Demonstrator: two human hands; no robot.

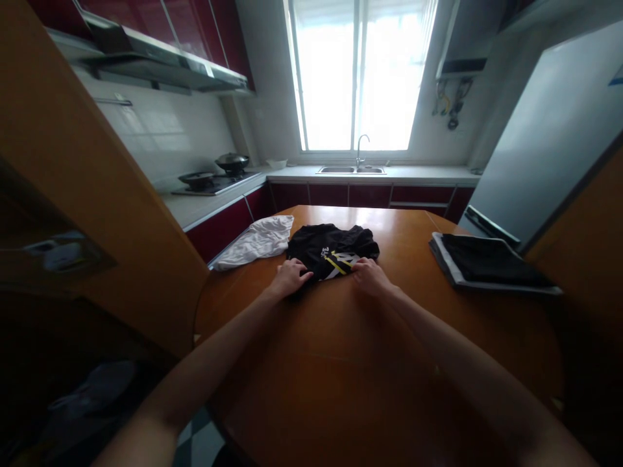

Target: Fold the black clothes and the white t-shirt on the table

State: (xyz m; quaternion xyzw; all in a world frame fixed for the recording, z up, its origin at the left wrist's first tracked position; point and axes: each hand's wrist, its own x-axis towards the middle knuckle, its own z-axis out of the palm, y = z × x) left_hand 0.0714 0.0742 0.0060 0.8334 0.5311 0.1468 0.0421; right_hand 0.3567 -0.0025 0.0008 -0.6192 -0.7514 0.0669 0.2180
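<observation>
A crumpled black shirt [311,240] with white lettering and a white-and-yellow striped patch lies on the wooden table in front of me. My left hand [291,277] is at its near left edge, fingers closed over the cloth and thumb pointing right. At the near right edge, by the striped patch, my right hand [368,274] pinches the fabric. The undersides of both hands are hidden. Just left of the shirt, a rumpled white cloth [257,243] hangs partly over the table's edge.
Folded dark and grey clothes [491,263] are stacked on the right of the wooden table [331,363]. Beyond stand a counter with a sink [335,170], a stove with pans [232,162] at left, and a fridge [549,130] at right. A wooden partition [97,194] borders the left.
</observation>
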